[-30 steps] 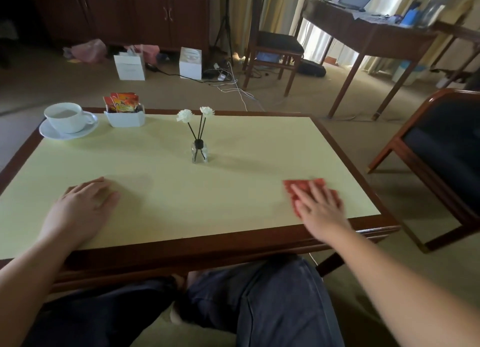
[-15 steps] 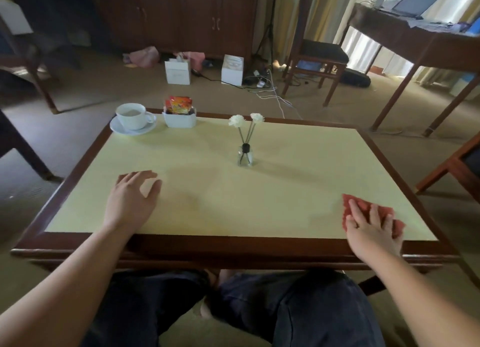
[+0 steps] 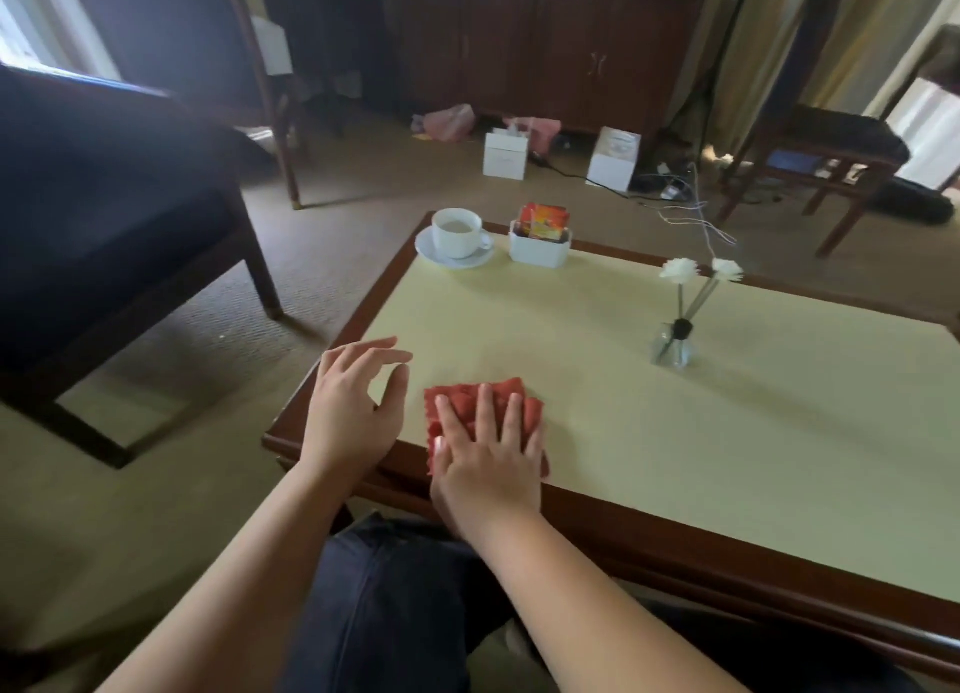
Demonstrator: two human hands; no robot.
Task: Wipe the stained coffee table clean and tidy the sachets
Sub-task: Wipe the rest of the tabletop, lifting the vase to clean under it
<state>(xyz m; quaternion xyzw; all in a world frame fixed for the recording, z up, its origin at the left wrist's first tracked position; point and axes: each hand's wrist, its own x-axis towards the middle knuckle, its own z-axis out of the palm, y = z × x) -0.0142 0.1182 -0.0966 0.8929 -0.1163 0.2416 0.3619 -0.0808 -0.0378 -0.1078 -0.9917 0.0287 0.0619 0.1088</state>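
Observation:
The coffee table (image 3: 597, 406) has a pale yellow top in a dark wood frame. A red cloth (image 3: 470, 399) lies near its front left corner, and my right hand (image 3: 488, 456) presses flat on it with straight fingers. Just left of the cloth my left hand (image 3: 353, 412) hovers at the table's edge, fingers loosely spread and holding nothing. At the far left corner, red and orange sachets (image 3: 543, 222) stand upright in a small white holder (image 3: 537, 251).
A white cup on a saucer (image 3: 457, 235) sits left of the sachet holder. A small glass vase with white flowers (image 3: 672, 347) stands mid-table. A dark armchair (image 3: 104, 214) is to the left. Boxes and cables lie on the carpet beyond.
My right hand has slid the red cloth from the front right corner across to the front left. My left hand has lifted off the tabletop. The view has swung left.

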